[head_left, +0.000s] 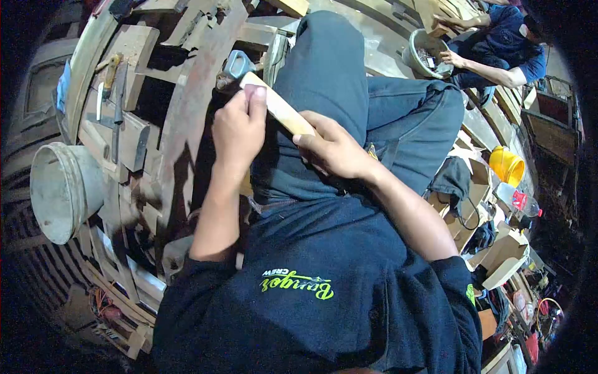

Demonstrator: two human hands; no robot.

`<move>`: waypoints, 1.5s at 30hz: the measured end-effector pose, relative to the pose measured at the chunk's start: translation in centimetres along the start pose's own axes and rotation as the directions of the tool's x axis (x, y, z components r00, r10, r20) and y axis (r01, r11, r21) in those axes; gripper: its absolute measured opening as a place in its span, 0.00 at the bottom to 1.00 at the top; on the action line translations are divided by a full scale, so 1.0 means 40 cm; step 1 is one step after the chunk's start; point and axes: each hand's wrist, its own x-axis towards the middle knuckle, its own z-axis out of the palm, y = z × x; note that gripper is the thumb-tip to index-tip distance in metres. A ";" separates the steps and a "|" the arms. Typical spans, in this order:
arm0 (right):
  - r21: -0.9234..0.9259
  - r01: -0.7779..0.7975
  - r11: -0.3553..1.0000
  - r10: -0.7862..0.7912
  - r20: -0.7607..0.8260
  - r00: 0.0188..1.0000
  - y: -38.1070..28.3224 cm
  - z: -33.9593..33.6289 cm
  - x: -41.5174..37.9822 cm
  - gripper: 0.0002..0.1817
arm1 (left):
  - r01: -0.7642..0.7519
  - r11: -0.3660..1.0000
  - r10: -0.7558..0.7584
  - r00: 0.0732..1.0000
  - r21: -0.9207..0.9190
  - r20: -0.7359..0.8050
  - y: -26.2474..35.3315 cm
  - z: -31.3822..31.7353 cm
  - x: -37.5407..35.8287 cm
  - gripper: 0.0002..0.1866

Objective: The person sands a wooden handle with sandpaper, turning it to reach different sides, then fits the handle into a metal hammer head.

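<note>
We are mid-work on the pale flat wooden strip (278, 107), held above our knee: left hand (238, 131) fingers clamp its far end, right hand (333, 149) fingers its near end, probably sanding; next calls for steady strokes.

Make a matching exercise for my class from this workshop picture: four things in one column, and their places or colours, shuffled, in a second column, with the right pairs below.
Things:
1. wooden stick
2. grey bucket
3. yellow container
4. co-worker

Places:
A. top right, hands at a bowl
B. far left, lying on its side
C. right edge, beside cardboard boxes
D. held in the left hand and right hand

Pairs: 1-D, 2-B, 3-C, 4-A
</note>
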 end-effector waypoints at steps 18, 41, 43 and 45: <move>-0.057 0.030 0.998 -0.030 -0.003 1.000 0.008 0.004 0.010 0.16 | 0.015 0.999 -0.014 0.999 -0.035 0.045 -0.008 -0.006 0.018 0.23; -0.013 -0.033 0.999 0.033 0.002 0.999 0.000 0.006 0.018 0.16 | 0.061 0.997 -0.066 0.994 -0.052 -0.086 -0.047 0.021 0.076 0.25; -0.087 0.067 0.994 -0.070 -0.023 0.997 0.016 -0.001 0.021 0.15 | 0.061 0.998 -0.063 0.996 -0.027 -0.069 -0.033 0.008 0.069 0.25; -0.163 0.098 0.982 -0.103 -0.022 0.994 0.019 -0.004 0.017 0.15 | 0.071 0.994 -0.069 0.997 0.079 -0.024 -0.027 -0.013 0.056 0.25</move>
